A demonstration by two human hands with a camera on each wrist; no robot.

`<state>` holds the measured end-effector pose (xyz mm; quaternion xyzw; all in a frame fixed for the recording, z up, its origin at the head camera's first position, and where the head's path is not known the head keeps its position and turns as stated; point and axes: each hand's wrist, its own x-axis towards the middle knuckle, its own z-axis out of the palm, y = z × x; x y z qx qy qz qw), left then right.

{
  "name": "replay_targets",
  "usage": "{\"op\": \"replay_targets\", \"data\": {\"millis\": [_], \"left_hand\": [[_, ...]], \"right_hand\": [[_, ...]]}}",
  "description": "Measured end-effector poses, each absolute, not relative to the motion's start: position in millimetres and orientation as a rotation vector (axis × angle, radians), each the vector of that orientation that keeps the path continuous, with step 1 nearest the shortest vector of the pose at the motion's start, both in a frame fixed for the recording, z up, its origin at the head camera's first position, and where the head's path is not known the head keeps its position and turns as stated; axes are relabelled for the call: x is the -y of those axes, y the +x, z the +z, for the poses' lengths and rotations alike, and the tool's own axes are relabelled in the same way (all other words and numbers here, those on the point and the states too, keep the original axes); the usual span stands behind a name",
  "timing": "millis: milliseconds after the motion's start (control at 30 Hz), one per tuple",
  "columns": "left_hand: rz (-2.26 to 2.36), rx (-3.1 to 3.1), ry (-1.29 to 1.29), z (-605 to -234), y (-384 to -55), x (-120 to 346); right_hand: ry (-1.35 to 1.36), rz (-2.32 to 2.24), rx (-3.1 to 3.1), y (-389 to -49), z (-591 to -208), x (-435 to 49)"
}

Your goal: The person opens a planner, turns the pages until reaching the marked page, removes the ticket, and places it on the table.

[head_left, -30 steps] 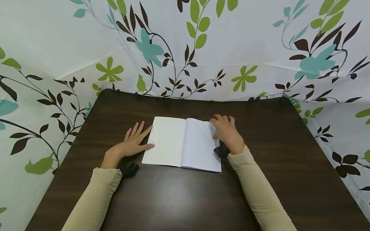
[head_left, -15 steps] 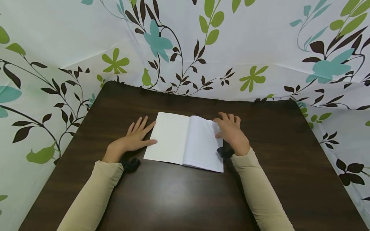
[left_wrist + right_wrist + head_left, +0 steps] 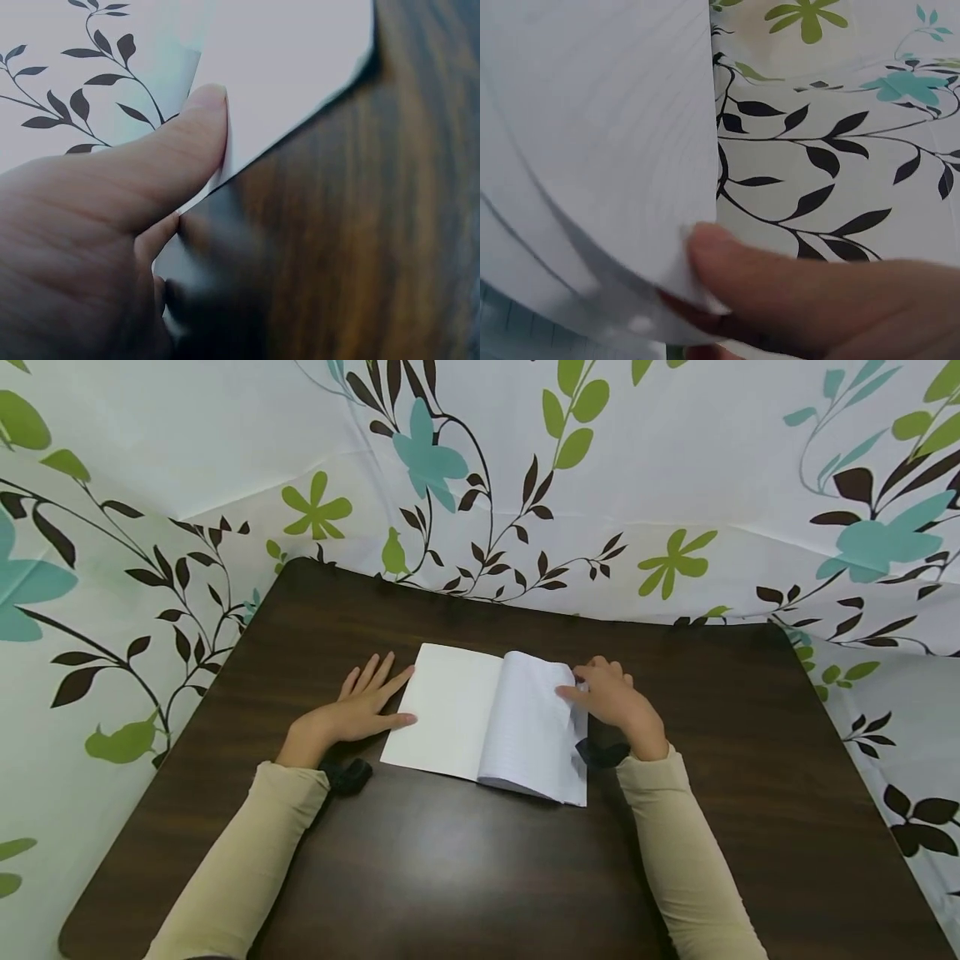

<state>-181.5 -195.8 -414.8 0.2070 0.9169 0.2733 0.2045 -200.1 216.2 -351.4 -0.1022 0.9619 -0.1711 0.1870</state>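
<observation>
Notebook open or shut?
Open: the notebook lies spread on the table, left hand at its left edge, right hand pinching lifted pages.

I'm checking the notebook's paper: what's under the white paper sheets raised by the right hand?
A lined white paper page shows in part; the raised sheets cover the rest.

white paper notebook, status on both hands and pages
Left hand touching left edge of open white paper notebook. Right hand pinching curved white lined pages. Black right-wrist device overlapping right edge, head view.

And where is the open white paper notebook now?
In the head view, the notebook lies centrally on the dark brown, wood-grained table, between the left hand and right hand.
</observation>
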Motion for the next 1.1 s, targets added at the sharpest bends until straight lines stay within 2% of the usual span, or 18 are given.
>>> {"op": "replay_targets", "data": {"millis": [333,533,867,1100], "left_hand": [[0.771,-2.551,0.602,-412,-182,195],[0.806,-2.534,0.604,-408,-179,195],[0.761,-2.547,0.579,-413,-181,196],[0.764,-2.548,0.594,-413,-181,197]], "right_hand": [[-0.238,-0.872,-2.795,-195,-343,-217],[-0.190,-0.932,-2.893,-195,-341,-212],[-0.302,-1.298,-2.568,-195,-338,-199],[-0.458,-1.288,-2.465,-191,-340,-184]]}}
